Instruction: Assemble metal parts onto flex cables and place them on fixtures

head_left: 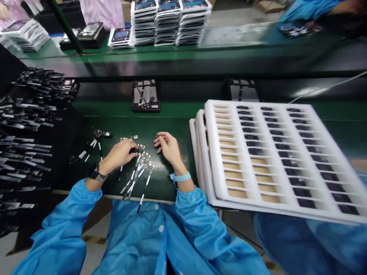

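My left hand [122,152] is bent over a loose pile of flex cables [139,170], thin black-and-white strips with small metal ends. Its thumb and fingers close at the pile's upper end, and what lies between them is hidden. To the right of the pile, my right hand [169,149] hovers above the green bench with fingers loosely curled and apart. Nothing is clearly held in it. A smaller cluster of flex cables [93,144] lies left of my left wrist. One cable [145,189] juts over the bench's front edge.
White foam trays [213,152] with dark parts in slots are stacked at right. Many flex cables [25,152] hang in rows at left. Black fixtures holding device frames [145,95] [243,90] sit behind. Stacked white-edged units [169,25] and co-workers' sleeves are across the bench.
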`<state>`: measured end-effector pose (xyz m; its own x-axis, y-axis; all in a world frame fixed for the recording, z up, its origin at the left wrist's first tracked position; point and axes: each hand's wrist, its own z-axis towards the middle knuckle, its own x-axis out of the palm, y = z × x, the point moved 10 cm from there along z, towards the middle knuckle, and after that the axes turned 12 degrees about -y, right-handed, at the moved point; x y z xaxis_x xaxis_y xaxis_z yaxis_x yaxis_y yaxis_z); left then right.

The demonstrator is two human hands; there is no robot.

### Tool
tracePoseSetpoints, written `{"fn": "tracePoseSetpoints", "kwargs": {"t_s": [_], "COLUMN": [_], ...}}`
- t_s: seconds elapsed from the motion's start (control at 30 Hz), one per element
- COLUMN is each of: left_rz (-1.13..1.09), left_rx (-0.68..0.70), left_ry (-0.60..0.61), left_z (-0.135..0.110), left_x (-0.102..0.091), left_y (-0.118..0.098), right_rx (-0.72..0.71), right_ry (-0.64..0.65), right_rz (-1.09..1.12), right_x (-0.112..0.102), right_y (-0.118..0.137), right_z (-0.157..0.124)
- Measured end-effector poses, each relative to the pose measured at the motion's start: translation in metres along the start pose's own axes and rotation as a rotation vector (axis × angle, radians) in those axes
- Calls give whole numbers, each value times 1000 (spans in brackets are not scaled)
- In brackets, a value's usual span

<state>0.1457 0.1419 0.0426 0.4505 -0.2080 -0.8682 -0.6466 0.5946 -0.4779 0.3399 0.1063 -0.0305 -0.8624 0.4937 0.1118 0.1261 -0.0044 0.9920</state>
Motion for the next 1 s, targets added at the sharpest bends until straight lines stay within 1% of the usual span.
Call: {"fn": "tracePoseSetpoints", "kwargs": {"t_s": [0.07, 0.13, 0.17, 0.2, 0.3, 0.4, 0.5, 0.57, 0.6, 0.67, 0.73, 0.8, 0.87, 0.93, 1.0], "left_rz": [54, 123, 156, 183, 212, 168, 37, -129, -220, -365, -448, -530, -631, -716, -790], "left_rx": [-13, -3, 11, 31, 101, 136, 75, -3, -37, -78, -105, -142, -191, -241, -287], "left_ry": [-57, -121, -132, -124, -44, -5, 46, 77, 71, 19, -37, -37, 3, 30, 23], "left_z": [-8, -5, 0, 5, 19, 26, 29, 29, 29, 30, 30, 28, 24, 21, 19], "left_x": [6, 9, 11, 14, 25, 28, 25, 18, 10, -13, -37, -50, -49, -37, -20], "left_y": [4, 6, 5, 5, 1, 0, 7, 13, 14, 15, 15, 13, 13, 16, 23], "right_rx": [23, 18, 8, -3, -9, 10, 7, -5, -13, -33, -72, -123, -169, -205, -240], "right_ry": [33, 56, 61, 64, 88, 127, 143, 155, 164, 194, 230, 270, 301, 323, 344], "right_rz": [-12, -40, -55, -67, -84, -80, -79, -85, -90, -110, -143, -176, -201, -220, -238], "right_x": [4, 5, 5, 5, 6, 9, 10, 11, 12, 14, 18, 24, 29, 33, 36], "right_y": [-6, -7, -7, -7, -7, -11, -10, -6, -4, 2, 10, 18, 25, 31, 36], "right_z": [-1, -1, -1, -1, -1, 0, 0, -2, -3, -6, -12, -18, -23, -28, -32]}}
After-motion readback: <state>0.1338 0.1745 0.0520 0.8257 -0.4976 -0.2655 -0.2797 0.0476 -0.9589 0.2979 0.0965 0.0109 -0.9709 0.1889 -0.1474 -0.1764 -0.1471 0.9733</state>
